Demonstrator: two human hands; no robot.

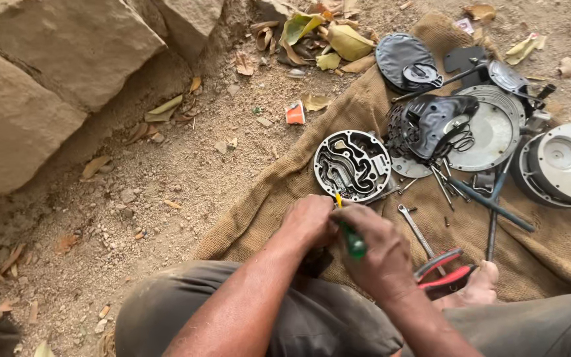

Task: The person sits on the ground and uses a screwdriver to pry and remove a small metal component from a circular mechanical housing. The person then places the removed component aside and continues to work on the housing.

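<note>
Sandy, stony ground carries a coarse burlap sack, frayed at its near left edge, where you squat. Your right hand is clenched around a green-handled screwdriver with a yellow shank. Your left hand is curled shut just beside it; what it grips is hidden. Red-handled pliers lie near your foot. Beyond, a round cast-metal plate with winding channels sits mid-sack. Dark housings and discs crowd the far right corner, partly cut off.
</note>
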